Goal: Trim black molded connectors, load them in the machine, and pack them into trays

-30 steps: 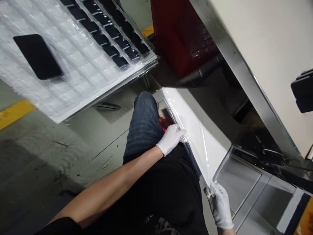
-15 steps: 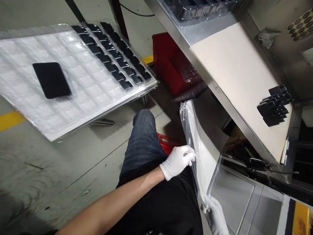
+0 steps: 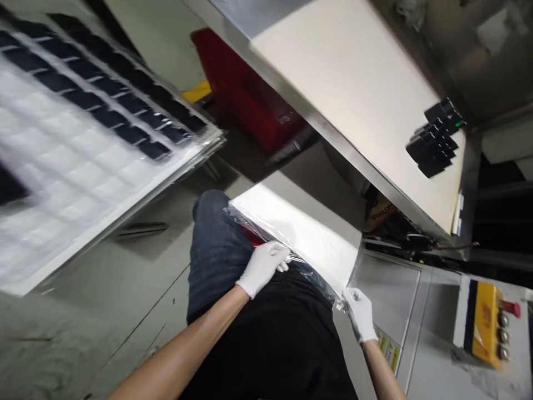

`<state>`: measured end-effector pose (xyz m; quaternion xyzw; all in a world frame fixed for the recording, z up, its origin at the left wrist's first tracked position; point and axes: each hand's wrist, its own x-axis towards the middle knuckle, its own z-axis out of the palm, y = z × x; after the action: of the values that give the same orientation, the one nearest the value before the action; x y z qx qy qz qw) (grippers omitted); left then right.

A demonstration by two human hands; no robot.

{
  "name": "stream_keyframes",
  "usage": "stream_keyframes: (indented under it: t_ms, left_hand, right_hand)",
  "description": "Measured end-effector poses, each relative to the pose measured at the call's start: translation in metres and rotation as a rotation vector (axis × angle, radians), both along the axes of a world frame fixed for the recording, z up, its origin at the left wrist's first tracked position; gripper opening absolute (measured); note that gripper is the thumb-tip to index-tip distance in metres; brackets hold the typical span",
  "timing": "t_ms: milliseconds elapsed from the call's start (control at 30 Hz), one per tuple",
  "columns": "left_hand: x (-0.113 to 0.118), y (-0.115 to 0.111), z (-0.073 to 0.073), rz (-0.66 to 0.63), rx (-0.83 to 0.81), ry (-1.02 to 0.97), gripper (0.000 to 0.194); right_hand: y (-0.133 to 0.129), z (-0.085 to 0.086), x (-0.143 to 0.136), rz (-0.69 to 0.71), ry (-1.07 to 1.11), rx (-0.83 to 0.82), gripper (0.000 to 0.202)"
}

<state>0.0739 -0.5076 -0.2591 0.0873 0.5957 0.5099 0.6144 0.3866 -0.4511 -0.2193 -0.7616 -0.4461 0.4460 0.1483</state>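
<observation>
A white sheet [image 3: 308,222] lies tilted across my lap, with clear plastic film [image 3: 306,268] along its near edge. In a white glove, my left hand [image 3: 265,268] pinches the film at the middle of that edge. My right hand [image 3: 360,314], also gloved, is closed on the film at the sheet's near right corner. Whether the film is a bag or a loose layer, I cannot tell. The far part of the sheet is in shadow beside the metal bench.
On the left, a clear tray [image 3: 75,166] holds rows of black pieces. The metal bench [image 3: 353,83] carries a bunch of black parts [image 3: 435,139]. Under it stands a red bin [image 3: 241,94]. A yellow control box [image 3: 487,325] with buttons is at lower right.
The sheet has swung from edge-on to lying broad across my lap. Both hands have moved left in view and kept hold of the film. The view has shifted right.
</observation>
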Motion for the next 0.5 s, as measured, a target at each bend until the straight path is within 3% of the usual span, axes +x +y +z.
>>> stream_keyframes:
  t_ms: [233,500]
  left_hand:
    - [-0.007,0.038,-0.014,-0.234,-0.132,0.247,0.013]
    - [-0.014,0.095,-0.034,-0.428,-0.157,0.381,0.020]
  right_hand:
    - [0.016,-0.008,-0.012,-0.245,0.042,0.039,0.057]
    - [0.078,-0.033,-0.010,-0.394,0.114,-0.012,0.060]
